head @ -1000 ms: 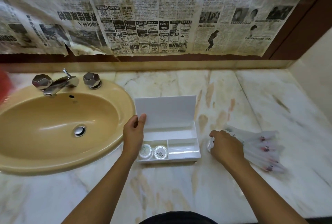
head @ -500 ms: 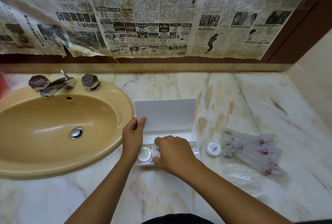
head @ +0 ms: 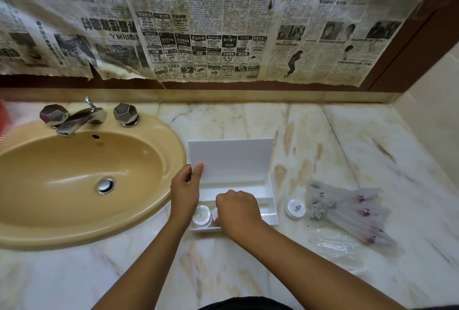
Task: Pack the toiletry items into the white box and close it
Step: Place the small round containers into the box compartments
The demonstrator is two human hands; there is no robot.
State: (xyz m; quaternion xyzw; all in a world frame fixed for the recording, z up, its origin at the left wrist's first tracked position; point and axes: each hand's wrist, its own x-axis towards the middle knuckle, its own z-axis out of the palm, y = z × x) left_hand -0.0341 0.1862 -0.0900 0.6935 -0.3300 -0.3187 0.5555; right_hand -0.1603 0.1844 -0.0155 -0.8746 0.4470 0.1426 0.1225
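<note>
The left hand (head: 185,191) is pinching the upright lid (head: 231,160) of the white box (head: 269,200) open. The right hand (head: 237,212) is reaching into the front compartment, fingers curled; whether it is grasping anything cannot be determined. One round jar (head: 202,215) is lying just left of it. Likely next: fetching the jar on the counter (head: 295,208) and sachets (head: 347,212) to its right.

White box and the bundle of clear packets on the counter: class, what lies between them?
Head view: one small round jar stands on the marble between the white box and the packets.
</note>
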